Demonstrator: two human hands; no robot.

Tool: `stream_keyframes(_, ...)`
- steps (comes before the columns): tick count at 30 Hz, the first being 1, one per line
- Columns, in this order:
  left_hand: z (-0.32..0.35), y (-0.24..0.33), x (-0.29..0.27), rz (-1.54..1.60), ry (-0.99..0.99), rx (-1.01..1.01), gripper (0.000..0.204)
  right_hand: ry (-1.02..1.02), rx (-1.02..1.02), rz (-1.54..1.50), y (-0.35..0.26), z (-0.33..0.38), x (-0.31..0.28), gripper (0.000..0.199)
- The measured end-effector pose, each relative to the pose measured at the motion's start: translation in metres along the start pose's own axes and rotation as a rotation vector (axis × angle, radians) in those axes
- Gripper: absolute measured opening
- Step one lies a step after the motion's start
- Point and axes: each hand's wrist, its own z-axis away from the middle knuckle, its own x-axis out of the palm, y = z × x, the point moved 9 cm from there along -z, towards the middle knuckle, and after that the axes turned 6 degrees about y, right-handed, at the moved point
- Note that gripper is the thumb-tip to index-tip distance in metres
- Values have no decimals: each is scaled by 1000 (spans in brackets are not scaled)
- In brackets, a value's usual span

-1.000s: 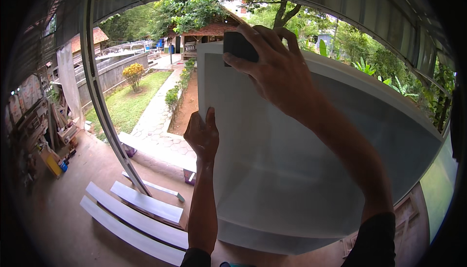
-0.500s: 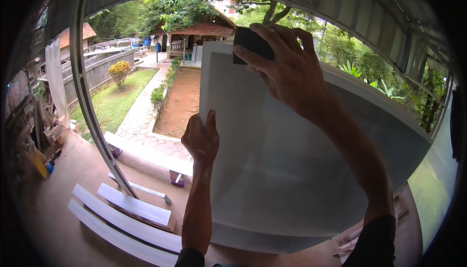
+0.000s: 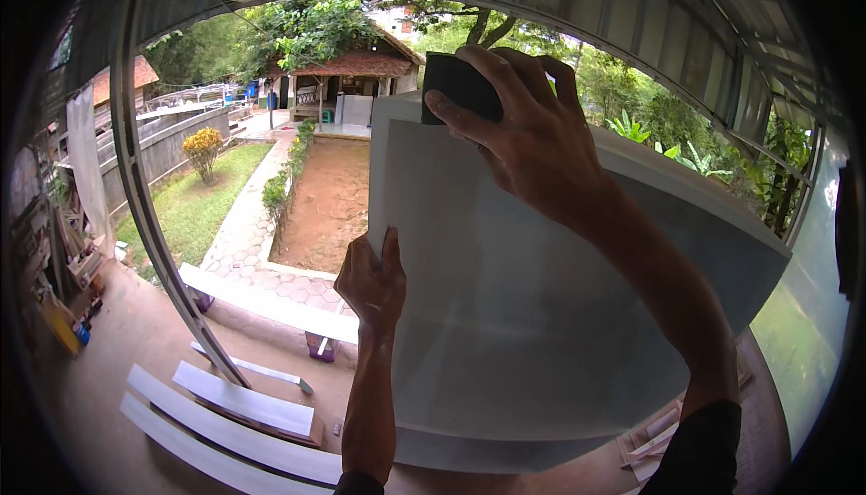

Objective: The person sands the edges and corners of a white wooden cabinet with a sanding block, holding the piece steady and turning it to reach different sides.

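Note:
A large white panel (image 3: 541, 315) stands upright in front of me, filling the middle and right of the view. My left hand (image 3: 372, 280) grips its left edge about halfway up, thumb on the front face. At the panel's top left corner my right hand (image 3: 528, 139) is shut on a dark sanding block (image 3: 460, 87), pressing it on the upper edge. My right forearm crosses the panel's face down to a black sleeve at the lower right.
Several white boards (image 3: 244, 414) lie on the brown floor at the lower left. A slanted metal post (image 3: 153, 215) rises at the left. A cluttered shelf (image 3: 63, 288) stands far left. Beyond are a lawn, a paved path and a small house (image 3: 347, 80).
The view has shifted slightly. My right hand and the block stay at the panel's top left corner; my left hand keeps its hold on the left edge.

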Motion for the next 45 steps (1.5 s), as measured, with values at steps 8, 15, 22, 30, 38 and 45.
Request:
stream_keyframes(8, 4, 0, 1, 14, -2, -16, 23, 25, 69, 52, 18, 29, -29, 46)
stream_keyframes(15, 1, 3, -1, -20, -12, 54, 20, 139, 67, -66, -2, 2, -2, 39)
stream_keyframes(22, 4, 1, 1, 4, -21, -4, 18, 186, 115, -24, 2, 11, -11, 41)
stream_keyframes(30, 3, 1, -1, 2, -20, 33, 20, 154, 108, 5, 12, 27, -24, 46)
stream_keyframes(38, -1, 3, 1, -63, -2, 84, 20, 102, 96, -83, -16, -6, 18, 46)
stream_keyframes(45, 2, 4, 1, -9, -24, 21, 20, 148, 135, 0, 5, 18, -17, 38)
